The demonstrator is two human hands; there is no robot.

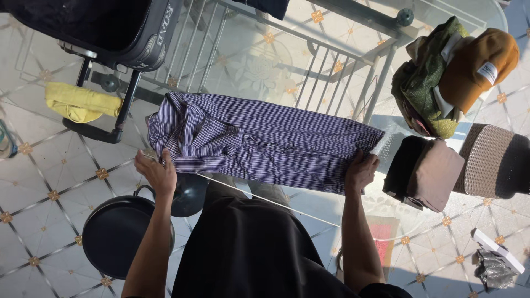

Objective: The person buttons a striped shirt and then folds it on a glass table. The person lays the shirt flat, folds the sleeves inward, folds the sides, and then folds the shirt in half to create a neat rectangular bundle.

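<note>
Glass table point(309, 66): clear top on a grey metal frame; a tiled floor with small gold star motifs shows through it. It bears everything listed below.

Striped shirt point(265, 146): purple with fine white stripes, laid lengthwise along the near edge of the table and folded into a long band, with a bunched fold towards its left end. Judged from its lie, the folding is part-way through: the length has been narrowed but not yet doubled over. The next move would call for both ends to be lifted together and kept level so that the stripes stay aligned.

Black suitcase point(105, 27): far left corner, resting on the table, dark handle frame below it.

Black round stool point(118, 234): on the floor, beneath the left forearm.

Clothes heap point(422, 83): green and mixed fabrics, far right, with an orange cap point(477, 63) on top.

Folded stack point(428, 171): dark and brown garments, just right of the shirt.

Woven brown item point(494, 160): beside the stack.

Yellow cloth point(80, 102): folded, left of the shirt.

Left hand point(157, 171): fingers closed on the shirt's left near edge.

Right hand point(361, 171): fingers curled over the shirt's right end, pinching the fabric.
</note>
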